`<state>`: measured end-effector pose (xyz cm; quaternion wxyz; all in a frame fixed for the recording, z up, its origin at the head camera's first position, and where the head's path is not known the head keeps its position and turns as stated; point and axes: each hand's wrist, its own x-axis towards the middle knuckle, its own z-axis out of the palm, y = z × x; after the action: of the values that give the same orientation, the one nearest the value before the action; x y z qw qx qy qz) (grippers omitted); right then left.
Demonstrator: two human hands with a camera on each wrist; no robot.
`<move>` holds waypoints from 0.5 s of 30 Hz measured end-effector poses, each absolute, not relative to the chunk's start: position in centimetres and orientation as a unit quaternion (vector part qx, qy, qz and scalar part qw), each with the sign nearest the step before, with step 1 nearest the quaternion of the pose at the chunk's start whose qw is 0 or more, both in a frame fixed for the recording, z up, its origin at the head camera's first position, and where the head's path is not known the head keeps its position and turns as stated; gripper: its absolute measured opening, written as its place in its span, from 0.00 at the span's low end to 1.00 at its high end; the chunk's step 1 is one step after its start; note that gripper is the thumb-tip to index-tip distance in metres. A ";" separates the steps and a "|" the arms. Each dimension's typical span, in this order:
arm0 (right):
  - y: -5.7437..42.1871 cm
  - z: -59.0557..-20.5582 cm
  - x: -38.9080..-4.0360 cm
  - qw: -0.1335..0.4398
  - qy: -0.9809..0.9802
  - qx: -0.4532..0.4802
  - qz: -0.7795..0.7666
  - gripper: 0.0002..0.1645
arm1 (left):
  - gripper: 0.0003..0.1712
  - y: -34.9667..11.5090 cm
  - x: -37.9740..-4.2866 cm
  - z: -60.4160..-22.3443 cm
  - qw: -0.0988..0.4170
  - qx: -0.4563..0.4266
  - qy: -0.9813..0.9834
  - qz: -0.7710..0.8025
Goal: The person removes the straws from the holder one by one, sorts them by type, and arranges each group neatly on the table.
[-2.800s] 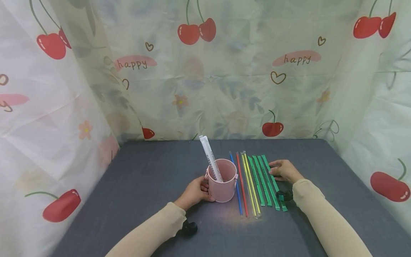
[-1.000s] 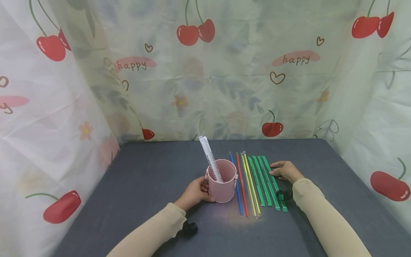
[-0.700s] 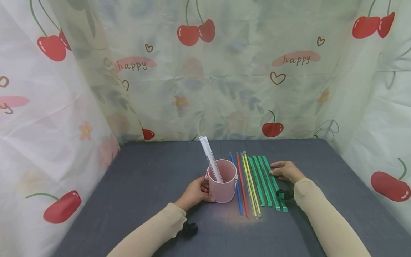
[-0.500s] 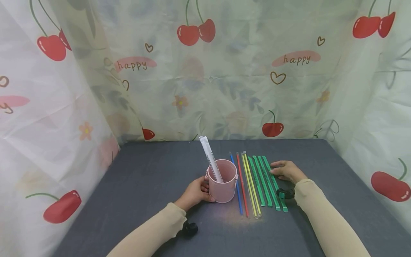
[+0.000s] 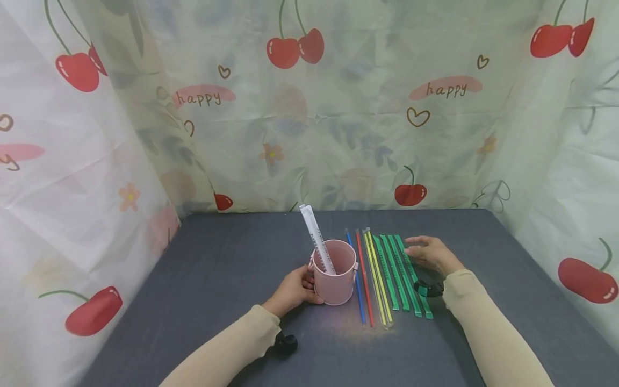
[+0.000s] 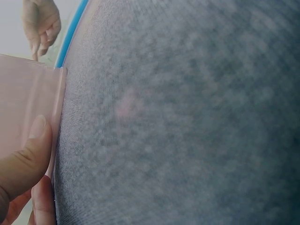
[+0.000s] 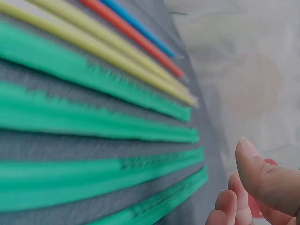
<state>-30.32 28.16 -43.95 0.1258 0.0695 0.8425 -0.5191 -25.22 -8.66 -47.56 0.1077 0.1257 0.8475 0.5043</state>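
Grey-clothed table (image 5: 217, 279); on it a pink cup (image 5: 335, 279) held upright by the left hand (image 5: 292, 289), fingers curled round its side, with one white wrapped straw (image 5: 316, 244) leaning inside. Just right of the cup lies a row of straws: blue (image 5: 355, 277), red (image 5: 364, 277), two yellow (image 5: 376, 279), then green wrapped straws (image 5: 398, 274). The right hand (image 5: 430, 253) hovers loosely spread, gripping nothing, beside the outermost green straw (image 7: 154, 201); a careless pinch there could likely nudge neighbours and disorder the row.
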 end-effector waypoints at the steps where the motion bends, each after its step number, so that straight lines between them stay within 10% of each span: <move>1: 28.0 -43.7 -30.3 0.125 0.842 0.066 -0.521 0.33 | 0.32 -8.7 -25.2 -47.6 0.107 0.126 0.848 0.504; 15: 24.3 -40.9 -30.1 0.082 0.832 0.003 -0.548 0.34 | 0.32 -8.7 -25.2 -47.6 0.105 0.129 0.844 0.509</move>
<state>-30.15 24.32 -40.85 0.0822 0.0027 0.8324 -0.5480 -25.24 -8.71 -47.61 0.1054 0.1294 0.8442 0.5093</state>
